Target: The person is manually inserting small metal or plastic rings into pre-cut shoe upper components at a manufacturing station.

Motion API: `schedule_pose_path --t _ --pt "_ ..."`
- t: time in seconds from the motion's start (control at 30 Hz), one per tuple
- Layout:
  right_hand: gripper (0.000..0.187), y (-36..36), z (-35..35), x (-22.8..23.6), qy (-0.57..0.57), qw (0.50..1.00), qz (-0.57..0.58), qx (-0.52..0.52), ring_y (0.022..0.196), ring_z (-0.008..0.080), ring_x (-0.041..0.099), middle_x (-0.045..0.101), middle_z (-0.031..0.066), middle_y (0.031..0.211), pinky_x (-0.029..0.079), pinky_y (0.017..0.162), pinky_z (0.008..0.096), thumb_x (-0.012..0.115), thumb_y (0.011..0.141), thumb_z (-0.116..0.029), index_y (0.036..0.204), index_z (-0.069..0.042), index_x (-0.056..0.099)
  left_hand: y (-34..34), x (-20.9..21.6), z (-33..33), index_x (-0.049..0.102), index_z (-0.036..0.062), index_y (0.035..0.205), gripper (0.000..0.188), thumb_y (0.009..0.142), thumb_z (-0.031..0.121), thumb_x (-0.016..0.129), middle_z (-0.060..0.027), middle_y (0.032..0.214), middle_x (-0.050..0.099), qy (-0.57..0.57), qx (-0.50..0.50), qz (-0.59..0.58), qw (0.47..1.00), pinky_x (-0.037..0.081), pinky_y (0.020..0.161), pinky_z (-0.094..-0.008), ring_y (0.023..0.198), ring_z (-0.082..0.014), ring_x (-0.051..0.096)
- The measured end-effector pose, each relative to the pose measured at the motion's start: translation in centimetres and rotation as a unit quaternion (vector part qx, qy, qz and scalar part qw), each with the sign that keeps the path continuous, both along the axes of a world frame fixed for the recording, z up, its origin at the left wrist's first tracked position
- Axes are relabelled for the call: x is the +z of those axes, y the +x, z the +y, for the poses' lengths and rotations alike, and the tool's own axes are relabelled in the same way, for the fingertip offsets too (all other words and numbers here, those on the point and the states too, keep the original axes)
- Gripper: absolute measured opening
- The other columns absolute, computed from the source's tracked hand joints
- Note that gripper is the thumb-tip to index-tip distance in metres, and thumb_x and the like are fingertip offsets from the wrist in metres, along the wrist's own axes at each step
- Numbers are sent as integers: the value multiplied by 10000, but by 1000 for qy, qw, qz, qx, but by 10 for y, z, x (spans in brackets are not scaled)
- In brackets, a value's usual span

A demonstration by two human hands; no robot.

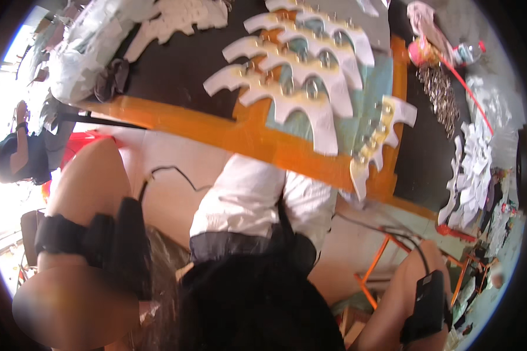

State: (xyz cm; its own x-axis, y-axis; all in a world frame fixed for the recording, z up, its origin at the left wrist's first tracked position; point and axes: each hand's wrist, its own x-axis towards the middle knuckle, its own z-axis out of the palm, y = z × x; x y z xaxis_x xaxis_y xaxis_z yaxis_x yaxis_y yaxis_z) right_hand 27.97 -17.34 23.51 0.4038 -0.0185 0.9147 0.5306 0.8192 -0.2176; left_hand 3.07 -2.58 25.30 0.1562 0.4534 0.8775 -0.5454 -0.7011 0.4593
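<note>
Both my arms are bent back toward the lower edge. A smeared shape at the lower left seems to be my left hand [79,310]; its fingers cannot be made out. Above it a black strap [70,235] with a black device circles my left arm. My right arm [386,313] also carries a black device [424,307], and its hand is out of view. Neither hand is at the table. There, several white toothed, curved pieces [287,88] with yellowish strips and metal rings lie overlapping. A smaller similar piece [380,140] lies apart to their right.
The dark table [187,76] has an orange-taped edge. Plastic bags [88,52] and white cutouts [178,23] lie left; metal bits [439,96], a red-capped bottle [468,52] and white pieces [474,181] right. Another person [23,146] is far left. An orange frame [372,269] stands low right.
</note>
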Motion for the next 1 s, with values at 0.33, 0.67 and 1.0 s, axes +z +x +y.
schedule_pose_path --t 0.33,0.67,1.0 --pt "363 11 37 -32 58 996 -69 -19 1019 186 475 522 5 1153 390 793 381 505 877 -388 1180 -186 509 5 -41 13 531 46 1077 242 867 167 533 -51 1085 513 6 5 4 1000 341 917 -338 1033 -215 424" --pt "368 36 65 -47 95 983 -126 -90 1041 195 472 517 9 1165 397 806 401 507 874 -392 1175 -181 500 41 -67 43 535 29 1027 214 849 146 558 -64 1008 529 -7 -36 18 999 369 863 -331 958 -209 455" --pt "373 39 81 -60 110 970 -161 -144 1062 203 469 512 13 1177 404 820 420 510 871 -397 1171 -176 491 52 -85 56 538 13 977 190 830 124 583 -77 931 545 -43 -56 51 996 398 808 -324 884 -203 486"
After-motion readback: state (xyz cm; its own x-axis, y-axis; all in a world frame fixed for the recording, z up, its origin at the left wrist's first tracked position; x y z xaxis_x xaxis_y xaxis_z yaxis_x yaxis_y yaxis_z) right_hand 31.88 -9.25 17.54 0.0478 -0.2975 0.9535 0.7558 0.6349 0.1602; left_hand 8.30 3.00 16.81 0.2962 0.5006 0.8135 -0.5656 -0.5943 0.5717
